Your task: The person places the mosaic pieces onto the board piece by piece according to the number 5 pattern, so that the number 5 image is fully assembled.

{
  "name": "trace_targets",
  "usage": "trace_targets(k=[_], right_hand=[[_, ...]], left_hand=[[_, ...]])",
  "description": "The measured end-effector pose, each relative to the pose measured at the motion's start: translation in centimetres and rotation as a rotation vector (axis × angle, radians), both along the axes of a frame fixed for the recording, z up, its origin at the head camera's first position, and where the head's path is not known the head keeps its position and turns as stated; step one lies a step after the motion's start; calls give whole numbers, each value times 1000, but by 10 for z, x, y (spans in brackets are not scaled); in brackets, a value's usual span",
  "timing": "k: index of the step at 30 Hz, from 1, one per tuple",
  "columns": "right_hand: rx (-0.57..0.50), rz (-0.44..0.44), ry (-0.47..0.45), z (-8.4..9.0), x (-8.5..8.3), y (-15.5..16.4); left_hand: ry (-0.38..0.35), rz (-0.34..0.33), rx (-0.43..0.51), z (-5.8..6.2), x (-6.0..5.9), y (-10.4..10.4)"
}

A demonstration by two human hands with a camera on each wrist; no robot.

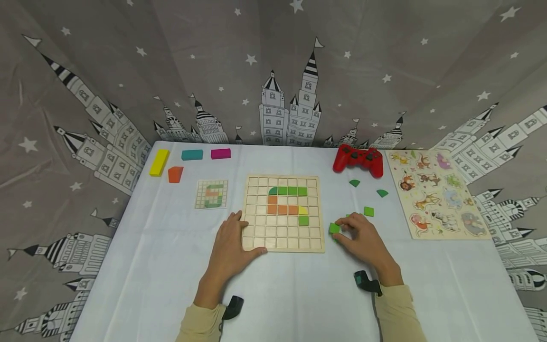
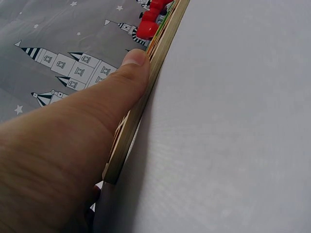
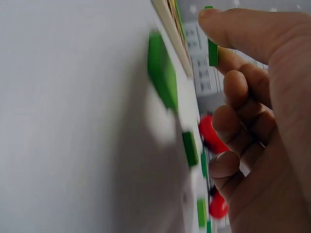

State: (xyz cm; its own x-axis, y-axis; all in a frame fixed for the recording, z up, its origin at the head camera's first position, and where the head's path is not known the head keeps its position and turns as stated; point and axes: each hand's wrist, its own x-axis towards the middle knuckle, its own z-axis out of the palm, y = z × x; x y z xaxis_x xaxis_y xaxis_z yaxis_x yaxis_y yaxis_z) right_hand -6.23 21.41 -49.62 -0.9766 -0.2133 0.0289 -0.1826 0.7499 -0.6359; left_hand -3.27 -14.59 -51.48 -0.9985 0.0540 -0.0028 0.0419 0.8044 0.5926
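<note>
A wooden grid board [image 1: 283, 244] lies mid-table with green, orange and yellow tiles on it. My left hand [image 1: 231, 242] rests at its near left corner, thumb along the near edge and fingers by the left side. In the left wrist view the thumb [image 2: 127, 80] lies against the board's edge [image 2: 146, 104]. Just right of the board, my right hand [image 1: 363, 240] pinches a green square tile [image 1: 334, 228] between thumb and index finger. The right wrist view shows this tile [image 3: 213, 51] raised, with another green tile [image 3: 163, 73] on the table below.
Loose green pieces [image 1: 369, 211] lie beyond my right hand. A red game controller [image 1: 358, 160] and an animal puzzle board [image 1: 440, 194] are at the right. A small pattern card [image 1: 212, 194] sits left of the board, with yellow [image 1: 159, 162], orange, teal and magenta blocks behind it.
</note>
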Motion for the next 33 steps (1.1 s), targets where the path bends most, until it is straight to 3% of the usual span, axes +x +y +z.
trace_targets(k=[15,33], right_hand=[[31,147,-3,-2,-7,-59],[26,145,12,-8,-8,-66]], left_hand=[[-20,-15,-4,2,0,-1],[-16,-8,-4,0,0,-1]])
